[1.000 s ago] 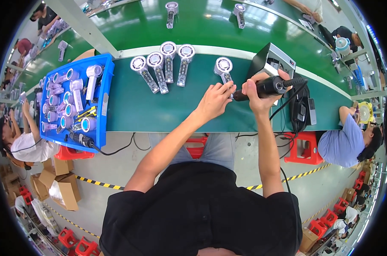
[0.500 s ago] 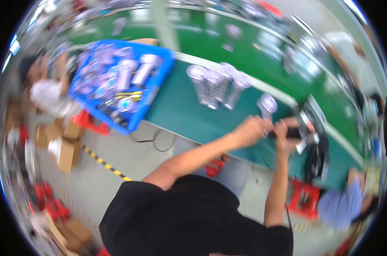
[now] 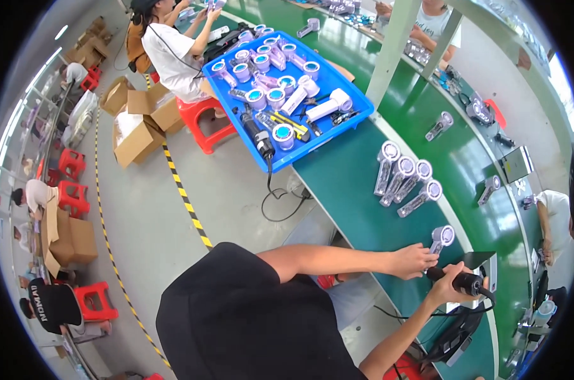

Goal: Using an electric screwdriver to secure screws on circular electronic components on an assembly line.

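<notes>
My left hand [image 3: 413,261] is closed around the handle of a small handheld fan [image 3: 443,235], whose pale purple round head sticks out past the fingers. My right hand [image 3: 448,286] grips a black corded electric screwdriver [image 3: 469,283]. The screwdriver's front end points at the fan's handle, close to my left fingers; whether it touches cannot be made out. Farther along the green bench, several similar fans [image 3: 404,166] with clear handles lie side by side in a group.
A blue tray [image 3: 356,120] on the bench holds many fans, yellow-handled tools and another black screwdriver [image 3: 261,139]. Single fans [image 3: 439,125] lie on the green conveyor [image 3: 451,158] beyond. A black bag-like item [image 3: 454,335] lies near my right forearm. Co-workers sit nearby; a red stool [image 3: 208,123] stands left.
My view has swung round, so the blue tray and fans sit farther right and the picture is sharper. Both hands keep the fan and screwdriver close together.
</notes>
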`<state>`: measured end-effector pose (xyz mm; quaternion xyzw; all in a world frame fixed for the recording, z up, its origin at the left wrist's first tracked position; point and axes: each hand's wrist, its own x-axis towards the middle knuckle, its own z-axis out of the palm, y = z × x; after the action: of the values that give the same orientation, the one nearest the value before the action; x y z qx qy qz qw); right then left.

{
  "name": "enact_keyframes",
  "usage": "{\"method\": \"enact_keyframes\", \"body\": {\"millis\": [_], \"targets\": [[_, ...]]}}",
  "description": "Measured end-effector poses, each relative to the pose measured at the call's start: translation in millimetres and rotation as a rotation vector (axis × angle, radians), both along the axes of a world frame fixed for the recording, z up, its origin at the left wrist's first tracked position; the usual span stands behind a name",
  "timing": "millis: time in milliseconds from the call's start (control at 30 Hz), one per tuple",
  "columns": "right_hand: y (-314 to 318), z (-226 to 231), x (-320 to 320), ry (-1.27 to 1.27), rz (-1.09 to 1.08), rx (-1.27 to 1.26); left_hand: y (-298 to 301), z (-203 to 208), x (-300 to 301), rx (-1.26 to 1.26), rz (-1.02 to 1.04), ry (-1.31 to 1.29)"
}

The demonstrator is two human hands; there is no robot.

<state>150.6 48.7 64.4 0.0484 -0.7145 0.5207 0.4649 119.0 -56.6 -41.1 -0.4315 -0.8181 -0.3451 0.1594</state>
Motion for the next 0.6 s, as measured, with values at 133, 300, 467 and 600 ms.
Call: {"method": "enact_keyframes", "body": {"millis": [133, 300, 467, 600], "targets": [[-0.9, -1.6, 2.2, 0.096, -0.006, 0.028, 5.3, -2.5, -6.5, -0.006, 0.029, 0.029], [42.1, 7.6, 27.7, 0.221, -0.094, 0.023, 20.3, 11.1, -29.8, -0.228, 0.126, 0.079], [67.1, 6.3, 59.8, 0.191, -0.018, -0.084, 74.1, 4.8, -126.2, -0.343, 0.342, 0.082], [66.9, 6.0, 65.8, 0.16, -0.003, -0.079, 99.6, 2.6, -215.8, -0.385, 0.574, 0.142]]}}
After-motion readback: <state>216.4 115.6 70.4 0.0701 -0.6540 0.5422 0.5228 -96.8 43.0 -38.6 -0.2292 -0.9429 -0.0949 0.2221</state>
